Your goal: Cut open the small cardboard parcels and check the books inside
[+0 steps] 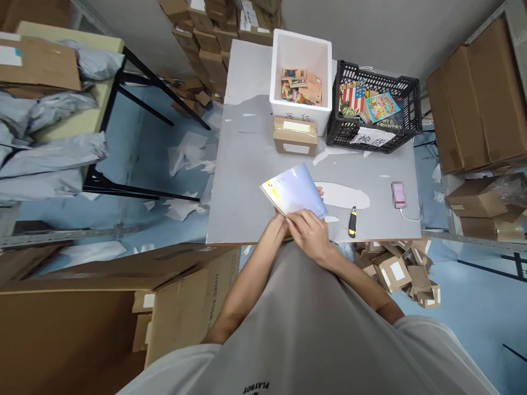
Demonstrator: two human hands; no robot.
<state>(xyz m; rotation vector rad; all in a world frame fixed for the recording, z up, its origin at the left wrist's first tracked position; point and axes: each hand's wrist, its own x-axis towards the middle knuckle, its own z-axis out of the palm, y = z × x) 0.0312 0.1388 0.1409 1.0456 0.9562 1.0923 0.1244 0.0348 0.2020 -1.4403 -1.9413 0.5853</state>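
Note:
A thin book with a light blue and white cover and yellow marks (294, 189) is held tilted above the table's front edge. My left hand (280, 224) is mostly beneath it, and fingertips show past the book's right side. My right hand (308, 230) grips the book's near edge, fingers bent over the cover. Behind the book stands a small taped cardboard box (295, 136) with white labels. A black and yellow utility knife (352, 222) lies to the right of the hands.
On the grey table (242, 164), a white bin (300, 49) and a black crate (370, 140) hold books at the back. A phone (398, 195) with a cable lies right. Large cartons (189, 312) stand near left; parcels (53, 156) fill a side table.

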